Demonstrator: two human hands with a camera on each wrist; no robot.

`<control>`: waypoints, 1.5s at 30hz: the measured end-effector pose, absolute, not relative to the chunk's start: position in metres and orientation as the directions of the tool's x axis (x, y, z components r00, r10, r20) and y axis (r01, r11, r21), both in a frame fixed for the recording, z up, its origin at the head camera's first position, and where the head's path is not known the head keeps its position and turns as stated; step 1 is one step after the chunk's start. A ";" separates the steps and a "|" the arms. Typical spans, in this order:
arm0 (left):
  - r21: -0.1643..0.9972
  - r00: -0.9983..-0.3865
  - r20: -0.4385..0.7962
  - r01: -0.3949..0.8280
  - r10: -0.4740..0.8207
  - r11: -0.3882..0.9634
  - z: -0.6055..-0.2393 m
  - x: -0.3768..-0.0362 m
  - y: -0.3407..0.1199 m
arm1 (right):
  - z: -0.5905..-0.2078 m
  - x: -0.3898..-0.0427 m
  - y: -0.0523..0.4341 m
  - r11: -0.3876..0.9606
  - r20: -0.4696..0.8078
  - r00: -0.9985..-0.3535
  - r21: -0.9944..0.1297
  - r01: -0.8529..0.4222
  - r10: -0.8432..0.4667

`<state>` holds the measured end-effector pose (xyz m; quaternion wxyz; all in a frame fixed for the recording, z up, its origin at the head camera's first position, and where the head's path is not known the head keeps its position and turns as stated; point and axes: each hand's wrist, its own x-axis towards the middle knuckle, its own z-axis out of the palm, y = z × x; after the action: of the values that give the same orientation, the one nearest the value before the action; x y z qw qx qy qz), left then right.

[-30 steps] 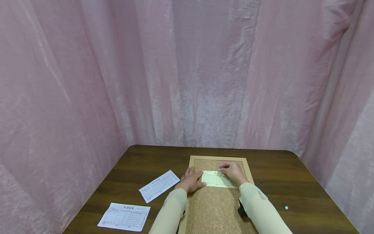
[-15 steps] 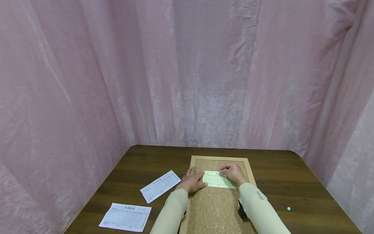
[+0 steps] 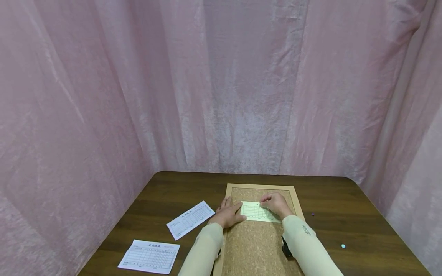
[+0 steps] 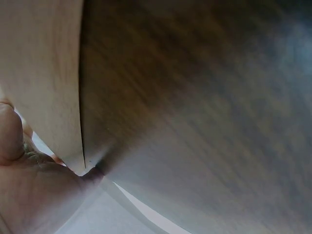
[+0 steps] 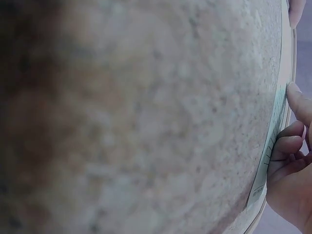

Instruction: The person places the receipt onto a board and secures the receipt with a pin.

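Observation:
A pale green printed form slip (image 3: 259, 212) lies across the upper part of a wood-framed cork board (image 3: 253, 245). My left hand (image 3: 227, 214) rests flat with fingers spread over the board's left frame, thumb and forefinger at the slip's left edge. Over the slip's right half is my right hand (image 3: 276, 204), its fingertips brought together at the top edge. In the right wrist view, one straight finger (image 5: 300, 102) touches the slip while the other fingers curl beside it. I cannot tell whether anything is between those fingertips.
Two white printed forms lie left of the board: one slanted form (image 3: 190, 220) close by, another form (image 3: 149, 256) nearer the front. To the right, a tiny purple object (image 3: 312, 214) and a small turquoise disc (image 3: 343, 246) sit on the dark wooden table (image 3: 359, 230). Pink curtains (image 3: 248, 88) surround it.
My right fingertips have moved slightly down onto the slip's top edge. The left hand keeps its place on the board. The head view has shifted slightly, moving everything a little right.

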<state>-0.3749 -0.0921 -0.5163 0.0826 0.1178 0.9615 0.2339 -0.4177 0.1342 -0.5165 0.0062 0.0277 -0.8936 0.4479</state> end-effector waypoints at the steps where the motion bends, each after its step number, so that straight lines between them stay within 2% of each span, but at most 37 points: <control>1: 0.469 -0.959 -0.099 0.191 0.267 0.862 -0.516 -0.374 -0.092 | -0.516 -0.418 0.134 0.596 0.025 -0.999 -0.802 -0.045 -0.042; 22: 0.466 -0.960 -0.087 0.196 0.266 0.863 -0.520 -0.374 -0.091 | -0.518 -0.419 0.132 0.593 -0.038 -0.999 -0.805 0.020 -0.017; 34: 0.470 -0.959 -0.087 0.199 0.270 0.860 -0.520 -0.375 -0.091 | -0.515 -0.418 0.133 0.632 0.001 -1.000 -0.775 -0.020 -0.031; 41: 0.457 -0.959 -0.090 0.200 0.269 0.867 -0.521 -0.375 -0.091 | -0.515 -0.419 0.135 0.608 -0.047 -0.999 -0.794 0.022 -0.025; 45: 0.456 -0.960 -0.086 0.200 0.267 0.867 -0.522 -0.376 -0.092 | -0.517 -0.421 0.135 0.609 -0.033 -0.999 -0.793 0.006 -0.032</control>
<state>-0.3764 -0.0922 -0.5219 0.0733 0.1211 0.9634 0.2276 -0.4215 0.1348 -0.5169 -0.0217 0.0071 -0.8967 0.4421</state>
